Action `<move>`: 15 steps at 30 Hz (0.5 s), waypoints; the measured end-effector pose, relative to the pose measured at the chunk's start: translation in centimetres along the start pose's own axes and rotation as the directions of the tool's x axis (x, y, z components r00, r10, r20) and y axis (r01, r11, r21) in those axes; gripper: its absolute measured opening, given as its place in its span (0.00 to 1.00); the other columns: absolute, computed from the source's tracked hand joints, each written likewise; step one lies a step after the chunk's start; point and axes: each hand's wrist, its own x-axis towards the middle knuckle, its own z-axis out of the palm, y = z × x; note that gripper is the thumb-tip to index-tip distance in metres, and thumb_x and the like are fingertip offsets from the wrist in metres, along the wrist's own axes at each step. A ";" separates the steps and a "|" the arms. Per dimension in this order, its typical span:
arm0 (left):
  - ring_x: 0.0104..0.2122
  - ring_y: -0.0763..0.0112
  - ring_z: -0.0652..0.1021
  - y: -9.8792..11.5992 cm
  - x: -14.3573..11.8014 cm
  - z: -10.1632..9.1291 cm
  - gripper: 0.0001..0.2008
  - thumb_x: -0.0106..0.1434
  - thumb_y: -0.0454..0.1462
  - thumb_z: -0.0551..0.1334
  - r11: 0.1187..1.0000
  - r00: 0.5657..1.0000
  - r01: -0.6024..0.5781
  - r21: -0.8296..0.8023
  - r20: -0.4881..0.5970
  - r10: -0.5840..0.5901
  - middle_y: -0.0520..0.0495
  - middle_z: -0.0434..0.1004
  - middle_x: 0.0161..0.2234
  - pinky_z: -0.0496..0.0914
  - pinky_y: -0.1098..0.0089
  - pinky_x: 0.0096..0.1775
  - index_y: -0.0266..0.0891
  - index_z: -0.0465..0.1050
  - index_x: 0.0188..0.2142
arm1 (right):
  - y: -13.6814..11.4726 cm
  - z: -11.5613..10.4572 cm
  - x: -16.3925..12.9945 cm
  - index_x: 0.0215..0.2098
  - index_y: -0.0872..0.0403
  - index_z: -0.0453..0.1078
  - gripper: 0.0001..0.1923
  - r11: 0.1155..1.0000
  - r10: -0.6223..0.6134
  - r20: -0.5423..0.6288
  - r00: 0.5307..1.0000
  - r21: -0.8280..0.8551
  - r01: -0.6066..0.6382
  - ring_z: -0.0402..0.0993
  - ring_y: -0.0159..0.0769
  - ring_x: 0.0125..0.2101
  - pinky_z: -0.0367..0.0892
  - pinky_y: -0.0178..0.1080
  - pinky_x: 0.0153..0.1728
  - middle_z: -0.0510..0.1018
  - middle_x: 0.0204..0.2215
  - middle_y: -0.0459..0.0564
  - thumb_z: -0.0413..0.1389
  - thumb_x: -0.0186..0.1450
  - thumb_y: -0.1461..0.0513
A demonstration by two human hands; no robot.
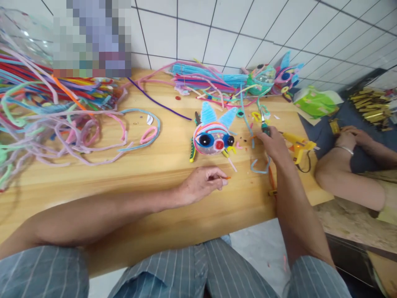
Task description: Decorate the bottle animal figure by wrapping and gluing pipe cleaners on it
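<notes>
No readable text, label, brand, number or sign shows anywhere in this view.

Bright even daylight, soft shadows under the arms, wide-angle bending at edges, pixelated patch upper left

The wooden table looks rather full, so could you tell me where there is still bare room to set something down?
Bare wood lies along the near edge of the wooden table, around the left hand, and between the pipe-cleaner figure and the tangled pile. It is crowded by the right hand, the glue gun and the back bundle.
</notes>
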 end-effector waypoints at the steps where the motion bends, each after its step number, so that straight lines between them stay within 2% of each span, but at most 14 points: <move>1: 0.29 0.76 0.74 -0.1 0.0 0.0 0.09 0.67 0.42 0.69 1.000 1.000 -0.002 0.000 0.010 0.002 0.55 0.76 0.28 0.68 0.74 0.34 0.38 0.79 0.38 | -0.1 0.3 0.2 0.46 0.50 0.77 0.19 0.999 0.006 0.002 1.000 -0.038 -0.006 0.79 0.52 0.43 0.73 0.52 0.49 0.84 0.41 0.56 0.58 0.65 0.48; 4: 0.29 0.76 0.74 -0.3 0.1 -0.1 0.09 0.67 0.42 0.68 1.000 1.000 -0.020 0.008 0.024 0.020 0.55 0.76 0.28 0.68 0.74 0.35 0.38 0.78 0.37 | -0.7 0.8 -0.1 0.53 0.53 0.78 0.26 0.998 -0.011 -0.005 1.000 -0.069 0.011 0.79 0.58 0.54 0.71 0.59 0.59 0.85 0.49 0.62 0.58 0.67 0.45; 6: 0.29 0.76 0.74 -0.5 0.1 -0.1 0.09 0.68 0.42 0.67 0.999 0.999 -0.044 0.020 0.030 0.043 0.54 0.77 0.29 0.68 0.73 0.35 0.37 0.78 0.37 | -1.1 0.2 -1.0 0.58 0.55 0.77 0.31 0.999 -0.031 -0.020 0.999 -0.022 0.031 0.78 0.60 0.58 0.70 0.61 0.62 0.83 0.55 0.66 0.58 0.67 0.43; 8: 0.30 0.76 0.75 -0.5 0.2 -0.1 0.10 0.68 0.42 0.66 0.997 0.997 -0.069 0.038 0.036 0.068 0.53 0.77 0.29 0.68 0.73 0.36 0.37 0.78 0.37 | -1.1 -1.4 -2.6 0.60 0.54 0.76 0.32 0.998 -0.039 -0.044 0.998 0.055 0.041 0.79 0.60 0.59 0.71 0.62 0.62 0.83 0.58 0.65 0.59 0.67 0.42; 10: 0.30 0.76 0.75 -0.4 0.1 -0.1 0.10 0.68 0.42 0.66 0.995 0.996 -0.082 0.063 0.041 0.079 0.53 0.77 0.29 0.69 0.73 0.36 0.37 0.78 0.36 | -0.5 -3.8 -4.9 0.59 0.51 0.77 0.30 0.994 -0.023 -0.087 0.996 0.101 0.032 0.81 0.58 0.56 0.73 0.62 0.61 0.84 0.56 0.61 0.60 0.67 0.41; 12: 0.30 0.76 0.75 -0.3 0.1 -0.2 0.10 0.68 0.42 0.66 0.992 0.996 -0.084 0.093 0.041 0.080 0.54 0.77 0.28 0.69 0.73 0.36 0.37 0.78 0.36 | 0.7 -6.3 -7.9 0.55 0.49 0.79 0.29 0.996 0.065 -0.116 0.991 0.072 -0.057 0.83 0.57 0.51 0.75 0.59 0.57 0.86 0.52 0.60 0.60 0.67 0.39; 15: 0.29 0.76 0.75 -0.2 0.0 -0.2 0.10 0.68 0.42 0.66 0.988 0.996 -0.085 0.130 0.048 0.079 0.54 0.77 0.28 0.69 0.73 0.36 0.37 0.79 0.37 | 3.2 -8.2 -12.7 0.51 0.49 0.79 0.31 0.962 0.260 -0.007 0.966 -0.089 -0.260 0.84 0.55 0.43 0.77 0.56 0.48 0.87 0.44 0.58 0.63 0.62 0.37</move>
